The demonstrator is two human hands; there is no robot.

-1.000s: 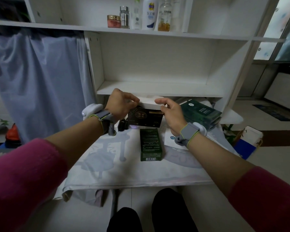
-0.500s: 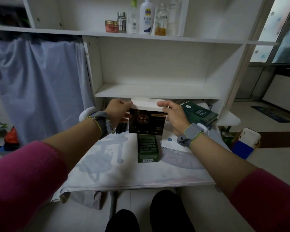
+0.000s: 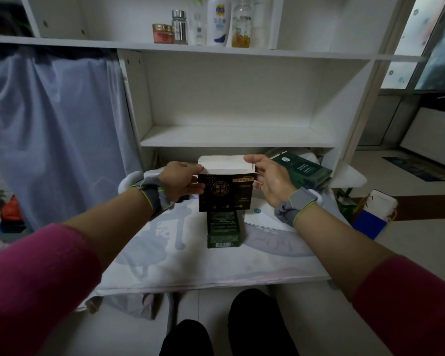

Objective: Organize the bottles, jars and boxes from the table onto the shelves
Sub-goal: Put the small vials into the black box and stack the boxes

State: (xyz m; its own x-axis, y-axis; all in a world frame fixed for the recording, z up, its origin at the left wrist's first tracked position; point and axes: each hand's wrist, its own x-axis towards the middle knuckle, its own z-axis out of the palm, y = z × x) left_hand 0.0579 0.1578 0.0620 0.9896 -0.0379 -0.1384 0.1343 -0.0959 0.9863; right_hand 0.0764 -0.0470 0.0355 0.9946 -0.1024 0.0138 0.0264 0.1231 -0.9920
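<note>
A black box with a white top [image 3: 225, 191] is held upright above the table, below the front edge of the lower shelf [image 3: 231, 140]. My left hand [image 3: 181, 182] grips its left side and my right hand [image 3: 269, 178] grips its right side. Under it a small green box [image 3: 223, 231] lies flat on the cloth-covered table [image 3: 190, 263]. A larger dark green box [image 3: 302, 169] rests at the table's back right, with a white flat packet [image 3: 261, 217] near my right wrist. The upper shelf carries a pink jar [image 3: 163, 33], a silver-capped bottle [image 3: 179, 27] and several taller bottles [image 3: 219, 21].
A blue-grey curtain [image 3: 54, 129] hangs left of the shelf unit. A white and blue container [image 3: 373, 217] stands on the floor at the right. The shelf's side panels [image 3: 132, 98] bound the lower compartment. My legs show below the table's front edge.
Both hands have lifted the black box off the table and turned it upright, raising it toward the lower shelf. The view has tilted up slightly.
</note>
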